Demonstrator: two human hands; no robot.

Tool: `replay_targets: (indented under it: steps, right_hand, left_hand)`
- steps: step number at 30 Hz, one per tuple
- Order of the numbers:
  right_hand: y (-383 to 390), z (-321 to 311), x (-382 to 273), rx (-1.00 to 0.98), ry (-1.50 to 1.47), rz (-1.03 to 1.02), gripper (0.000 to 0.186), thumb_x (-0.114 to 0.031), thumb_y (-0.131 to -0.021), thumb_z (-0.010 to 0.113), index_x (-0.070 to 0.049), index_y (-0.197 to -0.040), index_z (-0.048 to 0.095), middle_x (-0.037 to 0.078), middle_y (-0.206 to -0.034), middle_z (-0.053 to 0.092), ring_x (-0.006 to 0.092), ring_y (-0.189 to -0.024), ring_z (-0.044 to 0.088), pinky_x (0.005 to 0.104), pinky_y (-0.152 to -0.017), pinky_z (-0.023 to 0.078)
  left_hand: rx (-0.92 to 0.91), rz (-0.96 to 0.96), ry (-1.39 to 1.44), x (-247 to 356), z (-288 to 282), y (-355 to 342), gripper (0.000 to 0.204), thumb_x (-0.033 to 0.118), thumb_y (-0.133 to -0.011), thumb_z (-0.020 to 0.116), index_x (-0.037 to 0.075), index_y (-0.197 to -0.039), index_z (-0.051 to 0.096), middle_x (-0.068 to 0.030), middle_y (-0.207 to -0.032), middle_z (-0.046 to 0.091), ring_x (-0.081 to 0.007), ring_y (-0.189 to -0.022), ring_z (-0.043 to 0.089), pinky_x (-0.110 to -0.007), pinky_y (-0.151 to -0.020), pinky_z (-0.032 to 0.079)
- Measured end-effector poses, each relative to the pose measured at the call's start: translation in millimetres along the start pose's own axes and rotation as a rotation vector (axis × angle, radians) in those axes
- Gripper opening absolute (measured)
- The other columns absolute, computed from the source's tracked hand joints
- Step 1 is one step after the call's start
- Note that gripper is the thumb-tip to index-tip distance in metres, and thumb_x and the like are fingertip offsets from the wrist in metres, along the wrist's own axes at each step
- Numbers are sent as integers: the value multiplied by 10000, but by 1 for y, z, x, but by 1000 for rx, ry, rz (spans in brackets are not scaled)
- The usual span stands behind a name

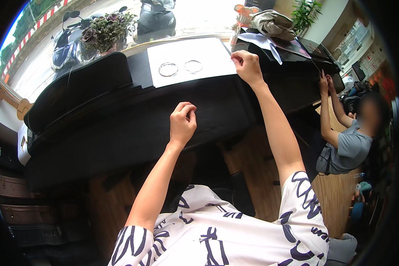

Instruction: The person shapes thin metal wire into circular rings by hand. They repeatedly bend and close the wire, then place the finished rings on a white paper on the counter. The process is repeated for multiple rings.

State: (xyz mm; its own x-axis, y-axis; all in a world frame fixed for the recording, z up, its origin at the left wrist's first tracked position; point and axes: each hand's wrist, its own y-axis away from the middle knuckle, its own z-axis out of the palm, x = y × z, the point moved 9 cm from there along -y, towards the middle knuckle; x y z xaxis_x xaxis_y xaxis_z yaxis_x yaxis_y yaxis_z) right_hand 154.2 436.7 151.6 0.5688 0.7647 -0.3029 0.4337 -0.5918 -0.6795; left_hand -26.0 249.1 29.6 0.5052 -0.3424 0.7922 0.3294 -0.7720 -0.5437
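Note:
Over the black-covered table (142, 117), my left hand (182, 122) is closed with its fingers curled in. Whatever it holds, if anything, cannot be made out. My right hand (248, 67) is raised at the right edge of a white sheet (213, 53), its thumb and fingertips pinched together. A faint thin loop (240, 46) shows just beyond its knuckles; whether the hand grips it is unclear. On the sheet lie two thin coiled rings that look like wire or string: a thicker coil (168, 76) on the left and a finer coil (193, 72) beside it.
A black curved panel (80, 91) stands at the table's far left. Papers (264, 43) and a bundled beige cloth (272, 24) lie at the far right. Another person (352, 144) works there with raised hands. Brown cases (20, 213) stand at lower left. A window runs behind.

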Motion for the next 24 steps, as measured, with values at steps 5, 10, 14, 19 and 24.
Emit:
replay_targets:
  steps: [5, 10, 14, 19, 24]
  right_hand:
    - [37, -32, -28, -102, -403, 260, 101, 35, -826, 647, 1, -890, 718, 96, -796, 739, 147, -735, 716, 265, -700, 546]
    - [107, -12, -111, -364, -807, 321, 74, 52, -864, 623, 31, -880, 693, 68, -817, 691, 134, -763, 677, 268, -738, 554]
    - [150, 9, -161, -464, -1137, 357, 61, 38, -878, 616, 38, -918, 663, 79, -863, 667, 157, -835, 666, 298, -819, 548]
    - [177, 36, -205, -391, -1643, 465, 88, -86, -932, 579, -10, -947, 621, 95, -878, 652, 178, -885, 641, 329, -900, 511]
    - [193, 40, -221, -296, -1949, 583, 111, -142, -944, 494, -65, -898, 559, 58, -772, 580, 186, -892, 618, 318, -887, 459]
  left_hand:
    - [-55, -26, 106, 0, -4, -4, 90, 1, -872, 649, 19, -924, 721, -74, -1013, 686, -143, -789, 694, -229, -547, 524]
    - [-281, -158, 596, 46, -14, 6, 625, 332, -952, 667, 45, -1451, 422, -150, -1374, 527, -213, -1165, 586, -301, -856, 525]
    - [-326, -233, 696, 77, -32, 33, 342, 355, -1019, 555, 35, -1119, 623, -41, -877, 637, -86, -752, 592, -210, -620, 462]
    - [-122, -429, 817, 71, -65, 69, 400, 349, -1056, 466, 40, -845, 606, 3, -705, 546, -50, -589, 472, -187, -506, 383]
    - [-34, -471, 802, 66, -71, 89, 327, 287, -1046, 512, 43, -854, 617, 0, -679, 565, -52, -575, 513, -193, -513, 403]
